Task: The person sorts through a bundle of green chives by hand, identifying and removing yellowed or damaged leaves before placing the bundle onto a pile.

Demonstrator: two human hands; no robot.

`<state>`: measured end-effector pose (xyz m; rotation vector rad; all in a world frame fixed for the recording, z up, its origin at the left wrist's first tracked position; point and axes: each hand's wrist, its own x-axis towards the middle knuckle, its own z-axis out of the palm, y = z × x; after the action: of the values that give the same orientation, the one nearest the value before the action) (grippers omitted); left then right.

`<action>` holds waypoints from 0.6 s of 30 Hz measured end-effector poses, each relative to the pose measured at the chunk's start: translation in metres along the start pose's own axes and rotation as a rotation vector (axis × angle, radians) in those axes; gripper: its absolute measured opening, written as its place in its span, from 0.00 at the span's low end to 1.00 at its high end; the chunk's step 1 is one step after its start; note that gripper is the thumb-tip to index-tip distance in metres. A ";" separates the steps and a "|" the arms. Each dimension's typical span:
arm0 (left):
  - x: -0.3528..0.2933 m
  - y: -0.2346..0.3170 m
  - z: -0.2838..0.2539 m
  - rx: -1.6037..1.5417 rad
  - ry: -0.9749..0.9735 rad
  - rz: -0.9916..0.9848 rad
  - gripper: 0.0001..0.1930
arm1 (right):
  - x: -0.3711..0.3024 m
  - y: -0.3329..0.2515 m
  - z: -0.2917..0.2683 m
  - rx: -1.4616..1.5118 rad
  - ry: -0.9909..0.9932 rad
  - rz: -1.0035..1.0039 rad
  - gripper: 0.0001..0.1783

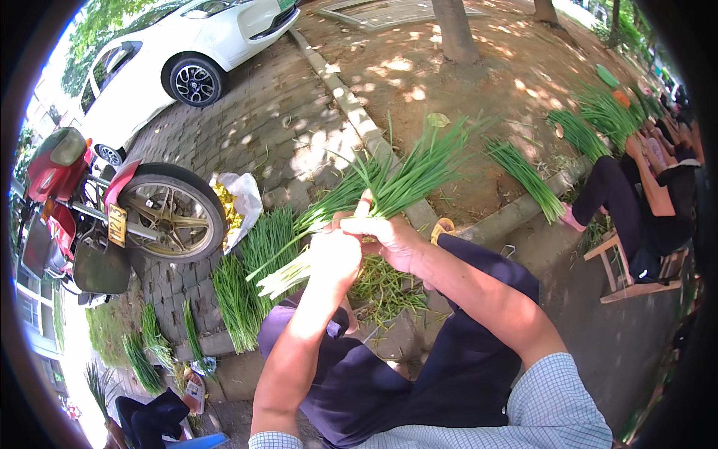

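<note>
A bunch of green chives point(422, 168) lies slantwise between my two hands, leaf tips pointing up and right, pale cut ends point(288, 275) sticking out at the lower left. My left hand point(336, 258) is closed around its lower stems. Against the same bunch, my right hand point(393, 241) is closed, its fingers curled and touching the left hand's fingers. What those right fingers pinch is hidden. Beneath the hands, loose chive trimmings point(385, 288) are scattered on the ground between my knees. Left of my knee is a pile of chives point(243, 295).
A red motorcycle point(123, 206) stands at left beside a white plastic bag point(241, 198); a white car point(179, 52) is behind. A stone curb point(351, 105) runs past a tree trunk point(455, 34). More chive bunches point(527, 176) lie right, near a person on a wooden stool point(617, 269).
</note>
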<state>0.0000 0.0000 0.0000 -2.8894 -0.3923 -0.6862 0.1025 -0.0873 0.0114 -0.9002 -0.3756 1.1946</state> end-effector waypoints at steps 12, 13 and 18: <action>0.011 0.026 -0.018 0.051 -0.116 0.003 0.32 | 0.014 0.004 -0.017 0.408 0.435 -0.070 0.05; 0.010 0.023 -0.017 -0.046 -0.146 -0.051 0.34 | 0.015 -0.001 -0.018 0.460 0.452 -0.126 0.06; 0.017 0.011 -0.014 -0.421 -0.284 -0.341 0.33 | 0.011 -0.021 -0.016 0.550 0.220 -0.262 0.08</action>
<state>0.0123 -0.0096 0.0194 -3.3729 -0.8916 -0.4388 0.1305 -0.0857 0.0151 -0.4764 0.0208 0.8788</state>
